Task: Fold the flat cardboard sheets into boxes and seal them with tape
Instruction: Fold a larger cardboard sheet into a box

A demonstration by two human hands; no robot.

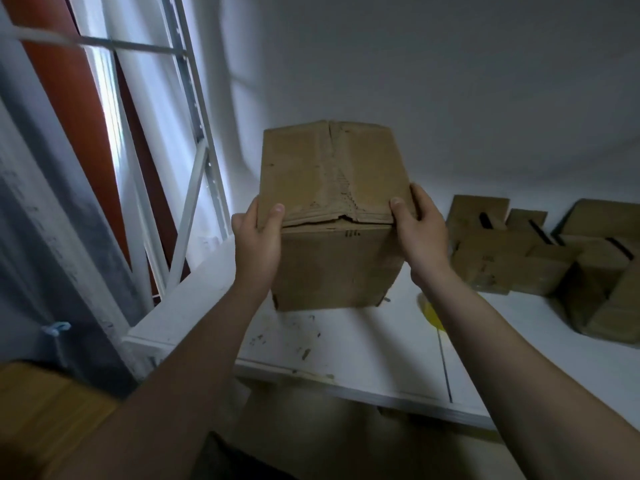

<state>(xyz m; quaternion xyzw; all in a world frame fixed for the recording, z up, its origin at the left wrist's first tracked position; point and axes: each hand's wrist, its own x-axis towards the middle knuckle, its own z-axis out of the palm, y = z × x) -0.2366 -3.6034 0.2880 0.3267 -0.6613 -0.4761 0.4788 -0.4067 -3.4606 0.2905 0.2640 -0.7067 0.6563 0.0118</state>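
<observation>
The cardboard box stands upright at the middle of the view, over the rear left part of the white table. Its lower edge meets the table surface; whether it rests there or is raised slightly cannot be told. The top flaps are folded down and meet along a centre seam, where the surface layer is worn and torn. The front edge of the flaps bows slightly above the front wall. The left hand grips the front left top corner, with the thumb pressed on the top flap and the fingers wrapped round the left wall, out of sight. The right hand grips the front right top corner in the same way, with the thumb on the flap and the fingers curled along the right wall. Both forearms reach in from the lower edge of the view. A group of folded boxes lies on the table to the right, well apart from the held box. A yellow object lies on the table, partly hidden behind the right forearm; its type cannot be told. A white metal rack frame stands to the left of the table.
</observation>
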